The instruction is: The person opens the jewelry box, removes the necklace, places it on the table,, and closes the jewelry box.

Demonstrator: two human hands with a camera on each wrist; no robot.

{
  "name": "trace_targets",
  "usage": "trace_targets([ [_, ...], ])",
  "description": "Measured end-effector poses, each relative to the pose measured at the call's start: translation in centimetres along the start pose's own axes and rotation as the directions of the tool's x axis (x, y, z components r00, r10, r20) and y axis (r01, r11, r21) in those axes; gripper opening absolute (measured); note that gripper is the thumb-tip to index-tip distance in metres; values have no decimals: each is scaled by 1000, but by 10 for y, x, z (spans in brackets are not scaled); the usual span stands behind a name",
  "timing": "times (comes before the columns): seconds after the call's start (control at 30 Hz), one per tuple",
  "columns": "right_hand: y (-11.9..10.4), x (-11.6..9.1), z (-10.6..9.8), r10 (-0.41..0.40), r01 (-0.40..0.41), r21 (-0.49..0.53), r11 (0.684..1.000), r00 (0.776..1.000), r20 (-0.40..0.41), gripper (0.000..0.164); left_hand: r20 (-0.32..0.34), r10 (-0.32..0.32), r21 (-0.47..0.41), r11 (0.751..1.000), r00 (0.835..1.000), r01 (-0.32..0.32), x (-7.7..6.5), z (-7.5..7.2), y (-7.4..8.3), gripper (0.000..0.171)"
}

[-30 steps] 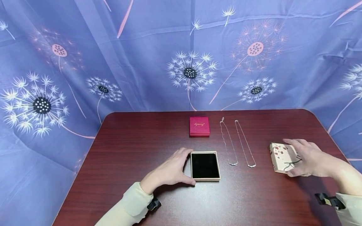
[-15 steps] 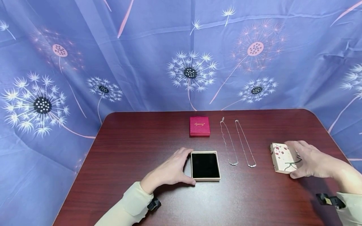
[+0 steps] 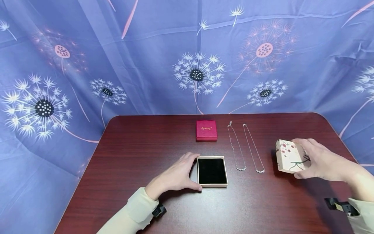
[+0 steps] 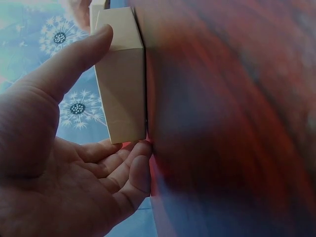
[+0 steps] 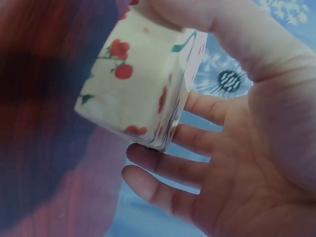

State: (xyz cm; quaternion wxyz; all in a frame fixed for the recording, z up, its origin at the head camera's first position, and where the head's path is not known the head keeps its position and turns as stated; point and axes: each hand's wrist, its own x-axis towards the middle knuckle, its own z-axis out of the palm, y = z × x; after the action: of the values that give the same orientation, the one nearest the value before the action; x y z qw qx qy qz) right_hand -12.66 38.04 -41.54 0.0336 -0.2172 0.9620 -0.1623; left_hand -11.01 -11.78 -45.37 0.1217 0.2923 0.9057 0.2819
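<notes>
An open box base [image 3: 212, 185] with cream walls and a black pad inside lies on the table in the head view. My left hand [image 3: 176, 175] holds it from the left, thumb at the near corner and fingers at the far one. The left wrist view shows its plain side wall [image 4: 121, 94] between thumb and fingers. To the right, my right hand [image 3: 325, 162] grips a cream box lid [image 3: 289, 156] printed with red flowers, tilted and raised off the table. Its underside is hidden. In the right wrist view, the thumb presses one side of the lid [image 5: 116, 94].
Two silver necklaces, a left one [image 3: 241, 169] and a right one [image 3: 260, 171], lie stretched out between the hands. A red jewelry box [image 3: 206, 130] sits behind the box base. A blue dandelion-print cloth [image 3: 152, 65] hangs at the table's [image 3: 140, 136] back edge.
My right hand has lifted the flowered lid off the table and tilted it, moving it slightly away from me and left. My left hand and the box base have stayed put.
</notes>
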Motion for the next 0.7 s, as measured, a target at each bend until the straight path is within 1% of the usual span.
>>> trace_targets([
  [0.13,-19,4,-6,-6,6,11,1000,1000,-13,114,1,4,7,1000,1000,-4,1,0,0,109],
  [0.3,-45,12,-9,-11,11,32,999,1000,5,115,12,-5,11,1000,1000,5,0,0,0,110],
  [0.53,-80,24,-7,-62,62,35,997,998,0,114,15,-17,11,1000,1000,17,0,0,1,111],
  [0.7,-104,35,-2,-76,75,47,996,997,20,114,14,-23,10,1000,1000,23,0,0,1,111],
])
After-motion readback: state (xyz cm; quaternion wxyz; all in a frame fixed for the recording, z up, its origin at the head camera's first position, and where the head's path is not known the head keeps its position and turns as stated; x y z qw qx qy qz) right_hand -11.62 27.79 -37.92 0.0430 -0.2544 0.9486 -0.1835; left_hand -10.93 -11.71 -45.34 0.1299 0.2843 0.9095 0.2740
